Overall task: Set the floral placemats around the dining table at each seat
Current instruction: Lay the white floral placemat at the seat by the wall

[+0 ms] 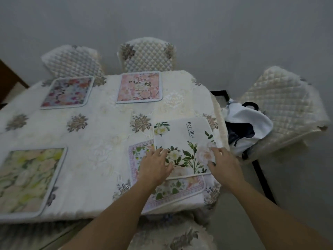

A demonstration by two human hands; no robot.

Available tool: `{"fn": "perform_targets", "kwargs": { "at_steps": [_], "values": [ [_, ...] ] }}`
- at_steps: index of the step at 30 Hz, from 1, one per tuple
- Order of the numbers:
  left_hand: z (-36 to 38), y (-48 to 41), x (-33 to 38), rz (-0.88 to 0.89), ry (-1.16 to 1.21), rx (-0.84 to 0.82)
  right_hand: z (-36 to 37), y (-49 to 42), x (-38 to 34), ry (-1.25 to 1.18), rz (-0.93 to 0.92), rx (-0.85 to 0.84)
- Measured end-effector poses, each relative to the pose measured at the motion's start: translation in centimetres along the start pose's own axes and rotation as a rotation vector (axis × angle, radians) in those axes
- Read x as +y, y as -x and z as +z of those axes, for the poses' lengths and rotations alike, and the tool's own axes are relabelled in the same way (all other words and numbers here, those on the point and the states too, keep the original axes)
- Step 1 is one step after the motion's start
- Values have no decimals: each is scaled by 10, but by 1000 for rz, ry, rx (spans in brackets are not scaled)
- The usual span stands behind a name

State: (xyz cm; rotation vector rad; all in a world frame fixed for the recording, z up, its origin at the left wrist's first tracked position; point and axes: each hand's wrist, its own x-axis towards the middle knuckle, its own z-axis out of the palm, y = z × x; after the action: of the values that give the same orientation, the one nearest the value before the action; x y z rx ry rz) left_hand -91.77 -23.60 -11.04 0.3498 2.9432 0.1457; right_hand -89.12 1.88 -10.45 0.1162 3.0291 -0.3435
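A white placemat with green leaves and the word "Beautiful" (183, 139) lies at the table's near right corner, partly on top of a pink-bordered floral placemat (171, 190). My left hand (155, 166) rests flat on the white mat's near left part, fingers spread. My right hand (225, 165) presses its near right corner, fingers apart. Three more floral placemats lie flat: a red-and-blue one (67, 92) at the far left, a pink one (139, 87) at the far middle, a yellow-green one (27, 179) at the near left.
The table wears a cream embroidered cloth (100, 134). Quilted chairs stand behind the far side (72, 60) (147, 55), at the right end (282, 105) and just below me (173, 235). A white and dark bag (246, 129) sits on the right chair's seat.
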Motion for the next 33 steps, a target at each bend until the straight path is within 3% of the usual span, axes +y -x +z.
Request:
{"fn": "perform_targets", "kwargs": {
  "at_steps": [8,17,20,26,30,33],
  "values": [
    [16,-25,-14,-236,72,-29,24,-66,24,-30,-50,-90],
    [51,-64,-14,-380,273,1,51,-110,35,-138,69,-100],
    [58,-75,-15,-423,299,60,58,-123,35,-178,138,-68],
    [59,-101,-16,-650,599,58,63,-146,38,-366,377,-122],
    [58,-108,-18,-633,760,29,63,-153,46,-648,425,-155],
    [51,-107,-10,-593,823,61,58,-148,41,-684,371,-147]
  ]
}}
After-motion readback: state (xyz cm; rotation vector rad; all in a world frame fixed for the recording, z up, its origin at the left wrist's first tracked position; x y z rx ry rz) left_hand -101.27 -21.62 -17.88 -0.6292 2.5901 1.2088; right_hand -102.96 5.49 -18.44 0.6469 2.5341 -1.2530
